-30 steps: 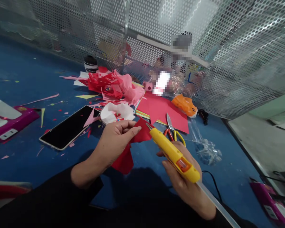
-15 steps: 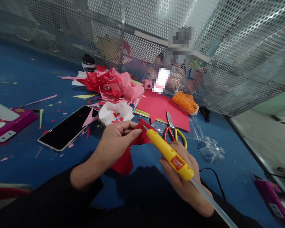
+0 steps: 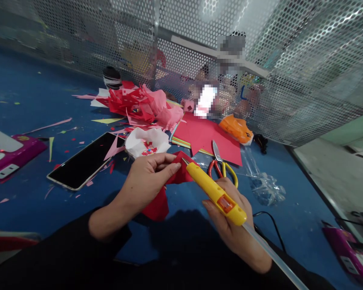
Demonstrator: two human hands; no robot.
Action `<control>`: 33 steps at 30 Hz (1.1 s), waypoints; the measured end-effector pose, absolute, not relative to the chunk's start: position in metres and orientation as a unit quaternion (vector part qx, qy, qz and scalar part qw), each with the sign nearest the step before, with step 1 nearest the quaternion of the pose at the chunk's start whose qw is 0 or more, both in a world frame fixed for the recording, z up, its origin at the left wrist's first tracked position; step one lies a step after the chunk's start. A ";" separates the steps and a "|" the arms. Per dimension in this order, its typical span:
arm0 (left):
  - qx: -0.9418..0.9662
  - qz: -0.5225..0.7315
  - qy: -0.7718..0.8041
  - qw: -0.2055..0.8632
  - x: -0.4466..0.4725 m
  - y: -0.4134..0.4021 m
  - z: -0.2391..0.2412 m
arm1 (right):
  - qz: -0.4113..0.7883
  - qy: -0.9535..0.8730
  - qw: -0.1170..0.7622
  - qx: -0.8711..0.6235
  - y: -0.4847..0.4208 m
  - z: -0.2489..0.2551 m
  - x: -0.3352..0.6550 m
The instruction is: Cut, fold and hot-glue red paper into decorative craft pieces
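Between the thumb and fingers of my left hand (image 3: pixel 145 181) is a folded piece of red paper (image 3: pixel 180 174). Another red part (image 3: pixel 157 206) hangs below that hand; whether the two are joined is hidden. My right hand (image 3: pixel 234 219) is wrapped round a yellow hot glue gun (image 3: pixel 210 185), its metal tip at the red paper by my left fingertips. A clear glue stick (image 3: pixel 275 255) juts from the gun's back end. Just beyond my right hand lie scissors (image 3: pixel 220 163) with red and yellow handles. A white paper-lined bowl (image 3: pixel 133 143) of red scraps sits beyond my left hand.
A phone (image 3: pixel 86 163) lies to the left, near a purple power strip (image 3: pixel 16 155). Crumpled red and pink paper (image 3: pixel 145 102), stacked coloured sheets (image 3: pixel 205 131) and an orange bag (image 3: pixel 237 129) lie farther back, before a perforated metal screen (image 3: pixel 187 62). Another power strip (image 3: pixel 347 253) is at right.
Both hands hold nearly the same pose, with the glue gun's tip still at the red paper. The whole view has shifted very slightly.
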State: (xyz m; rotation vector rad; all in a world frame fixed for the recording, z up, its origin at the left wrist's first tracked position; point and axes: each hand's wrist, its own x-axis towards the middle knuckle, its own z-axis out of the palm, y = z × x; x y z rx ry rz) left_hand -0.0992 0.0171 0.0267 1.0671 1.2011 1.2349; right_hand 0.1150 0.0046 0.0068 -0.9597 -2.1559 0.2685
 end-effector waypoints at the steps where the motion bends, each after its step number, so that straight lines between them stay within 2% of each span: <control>1: 0.448 0.516 0.505 0.528 -0.099 0.018 0.027 | 0.107 -0.842 0.369 -0.378 0.005 0.007 0.115; 33: 0.473 0.486 0.543 0.495 -0.100 0.016 0.026 | 0.075 -0.844 0.363 -0.387 0.003 0.012 0.111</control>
